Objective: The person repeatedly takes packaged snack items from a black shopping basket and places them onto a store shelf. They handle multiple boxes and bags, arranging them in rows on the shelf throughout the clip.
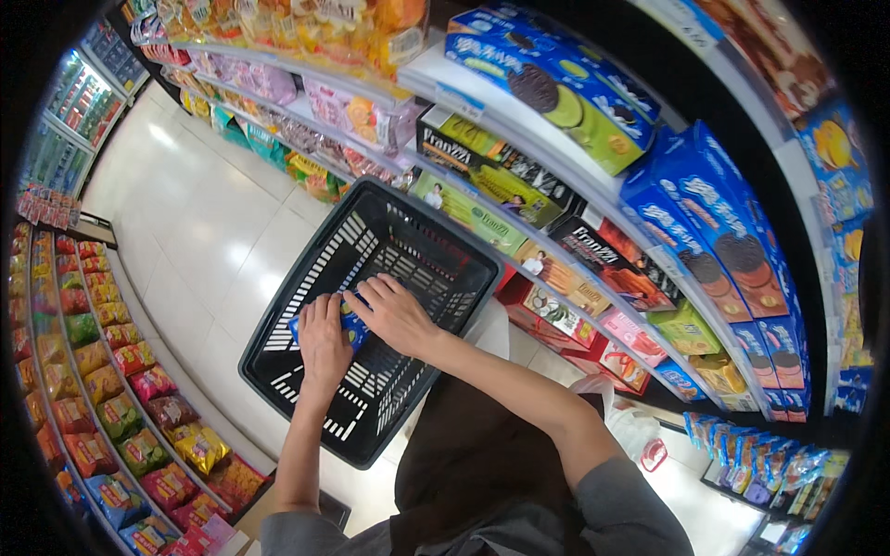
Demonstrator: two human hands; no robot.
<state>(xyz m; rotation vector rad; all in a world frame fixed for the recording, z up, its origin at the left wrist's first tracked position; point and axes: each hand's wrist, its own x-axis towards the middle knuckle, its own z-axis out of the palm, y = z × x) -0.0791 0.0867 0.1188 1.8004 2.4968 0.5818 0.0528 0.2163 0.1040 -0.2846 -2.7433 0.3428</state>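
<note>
A black plastic shopping basket [480,254] with slotted walls stands in front of my legs. Over its inside, both hands are on a small blue packet [356,332], much of which my fingers and palms cover. My left hand [324,344] grips the packet's left end. At the other end, my right hand [395,314] lies across the top with its fingers curled over it. Whether the packet touches the basket floor is hidden. Through the slots, the rest of the basket shows only its dark floor and the light tiles beneath.
Close on the right rises a shelf with blue cookie boxes [556,90] and Franzzi boxes [487,163]. Bagged snacks [142,358] fill a low rack on the left. Pale floor tiles [208,208] run between them toward a lit drinks cooler [76,104]. A white plastic bag [629,431] is behind on the right.
</note>
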